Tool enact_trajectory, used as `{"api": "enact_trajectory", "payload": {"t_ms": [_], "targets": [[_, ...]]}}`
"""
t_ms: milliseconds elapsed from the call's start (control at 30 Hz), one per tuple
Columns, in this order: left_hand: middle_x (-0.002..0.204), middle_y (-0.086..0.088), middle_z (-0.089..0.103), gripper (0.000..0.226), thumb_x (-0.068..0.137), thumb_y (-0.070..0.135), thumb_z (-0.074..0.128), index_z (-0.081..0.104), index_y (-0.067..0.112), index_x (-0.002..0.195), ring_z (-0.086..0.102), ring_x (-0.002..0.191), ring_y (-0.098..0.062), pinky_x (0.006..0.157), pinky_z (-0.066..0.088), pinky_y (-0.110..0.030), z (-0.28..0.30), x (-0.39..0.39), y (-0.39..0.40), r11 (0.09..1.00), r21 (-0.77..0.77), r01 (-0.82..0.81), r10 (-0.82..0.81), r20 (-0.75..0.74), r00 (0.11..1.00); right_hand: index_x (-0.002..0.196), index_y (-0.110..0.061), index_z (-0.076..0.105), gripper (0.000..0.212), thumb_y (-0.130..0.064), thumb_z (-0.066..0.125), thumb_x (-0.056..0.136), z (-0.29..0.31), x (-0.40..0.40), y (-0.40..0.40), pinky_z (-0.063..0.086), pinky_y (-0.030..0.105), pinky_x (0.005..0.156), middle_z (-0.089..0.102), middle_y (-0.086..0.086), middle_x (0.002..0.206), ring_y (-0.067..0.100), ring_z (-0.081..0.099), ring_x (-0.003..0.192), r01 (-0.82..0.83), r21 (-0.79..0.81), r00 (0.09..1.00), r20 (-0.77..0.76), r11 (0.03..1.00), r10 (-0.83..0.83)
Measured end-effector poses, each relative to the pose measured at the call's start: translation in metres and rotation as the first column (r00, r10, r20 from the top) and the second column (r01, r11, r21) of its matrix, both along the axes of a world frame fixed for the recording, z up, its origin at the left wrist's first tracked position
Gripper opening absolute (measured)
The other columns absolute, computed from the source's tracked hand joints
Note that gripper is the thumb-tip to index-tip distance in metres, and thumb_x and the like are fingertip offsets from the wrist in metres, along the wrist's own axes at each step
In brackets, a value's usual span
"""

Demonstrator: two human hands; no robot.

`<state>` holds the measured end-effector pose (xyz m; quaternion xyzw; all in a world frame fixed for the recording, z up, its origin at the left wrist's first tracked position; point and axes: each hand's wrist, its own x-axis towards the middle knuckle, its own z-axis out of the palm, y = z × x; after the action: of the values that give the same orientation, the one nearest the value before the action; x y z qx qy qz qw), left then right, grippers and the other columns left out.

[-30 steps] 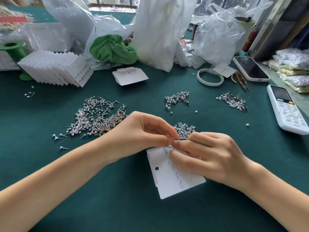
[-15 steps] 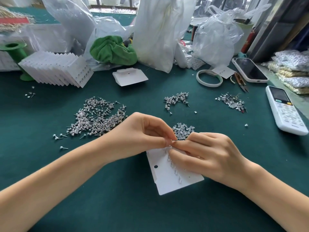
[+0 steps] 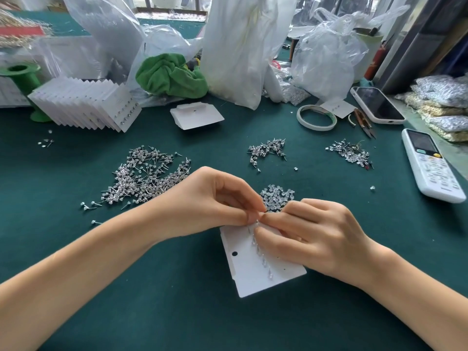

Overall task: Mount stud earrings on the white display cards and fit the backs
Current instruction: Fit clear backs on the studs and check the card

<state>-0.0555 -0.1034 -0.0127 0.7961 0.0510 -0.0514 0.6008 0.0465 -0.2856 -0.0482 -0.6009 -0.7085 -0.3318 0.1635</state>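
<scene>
A white display card (image 3: 253,272) lies tilted on the green table, with a row of clear backs on posts running down its middle. My left hand (image 3: 210,203) pinches the card's top edge with thumb and forefinger. My right hand (image 3: 311,236) grips the card's right side, its fingertips meeting my left ones over a small piece that I cannot make out. A little heap of clear backs (image 3: 277,196) sits just beyond my fingers. A large pile of stud earrings (image 3: 144,178) spreads to the left.
Two smaller stud piles (image 3: 267,150) (image 3: 350,153) lie further back. A fanned stack of filled cards (image 3: 86,105), blank cards (image 3: 196,115), a tape ring (image 3: 316,117), snips (image 3: 364,122), a phone (image 3: 377,105), a remote (image 3: 430,165), a green cloth (image 3: 172,74) and plastic bags (image 3: 243,46) crowd the far edge.
The card has shifted slightly up and left under my hands. My fingertips stay pressed together at its top edge.
</scene>
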Motion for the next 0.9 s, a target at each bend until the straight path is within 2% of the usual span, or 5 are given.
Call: {"api": "enact_trajectory", "payload": {"t_ms": [233, 300, 400, 567, 900], "targets": [[0.085, -0.006, 0.075, 0.014, 0.078, 0.001, 0.072, 0.074, 0.01, 0.089, 0.07, 0.082, -0.015, 0.08, 0.056, -0.023, -0.0007, -0.0001, -0.0033, 0.996, -0.005, -0.085, 0.085, 0.057, 0.995, 0.079, -0.013, 0.073, 0.022, 0.009, 0.068, 0.077, 0.0007, 0.0022, -0.0011, 0.041, 0.028, 0.047, 0.069, 0.006, 0.073, 0.023, 0.05, 0.053, -0.006, -0.005, 1.0, 0.02, 1.0, 0.006], [0.084, -0.005, 0.075, 0.015, 0.078, -0.001, 0.071, 0.074, 0.01, 0.088, 0.069, 0.079, -0.011, 0.076, 0.055, -0.019, -0.0012, -0.0001, -0.0042, 0.995, -0.001, -0.095, 0.095, 0.058, 0.994, 0.083, -0.013, 0.072, 0.024, 0.01, 0.067, 0.077, -0.0004, 0.002, -0.0012, 0.042, 0.028, 0.046, 0.068, 0.005, 0.072, 0.023, 0.05, 0.053, -0.006, -0.008, 1.0, 0.027, 1.0, 0.007], [0.082, -0.005, 0.075, 0.014, 0.075, 0.003, 0.073, 0.074, 0.012, 0.087, 0.068, 0.076, -0.01, 0.076, 0.056, -0.022, -0.0017, -0.0002, -0.0044, 0.995, 0.011, -0.104, 0.103, 0.058, 0.993, 0.095, -0.015, 0.059, 0.03, 0.007, 0.069, 0.077, -0.0024, 0.0019, -0.0006, 0.042, 0.028, 0.047, 0.067, 0.003, 0.071, 0.022, 0.049, 0.054, 0.001, 0.001, 0.999, 0.033, 1.0, -0.001], [0.079, -0.002, 0.075, 0.013, 0.074, 0.006, 0.075, 0.074, 0.013, 0.085, 0.07, 0.074, -0.01, 0.073, 0.056, -0.02, -0.0035, -0.0008, -0.0055, 0.993, 0.037, -0.116, 0.114, 0.064, 0.991, 0.08, -0.017, 0.074, 0.021, 0.003, 0.075, 0.073, -0.0014, 0.0011, -0.0006, 0.043, 0.029, 0.045, 0.066, 0.002, 0.067, 0.021, 0.049, 0.052, 0.005, -0.008, 1.0, 0.025, 1.0, -0.005], [0.077, 0.001, 0.075, 0.013, 0.073, 0.006, 0.076, 0.074, 0.014, 0.083, 0.071, 0.071, -0.008, 0.065, 0.051, -0.012, -0.0063, -0.0005, -0.0069, 0.992, 0.055, -0.117, 0.113, 0.065, 0.991, 0.079, -0.02, 0.074, 0.024, 0.002, 0.075, 0.07, -0.0018, -0.0007, 0.0, 0.042, 0.028, 0.043, 0.067, 0.0, 0.068, 0.02, 0.051, 0.051, 0.026, -0.009, 0.999, 0.022, 1.0, -0.026]]}}
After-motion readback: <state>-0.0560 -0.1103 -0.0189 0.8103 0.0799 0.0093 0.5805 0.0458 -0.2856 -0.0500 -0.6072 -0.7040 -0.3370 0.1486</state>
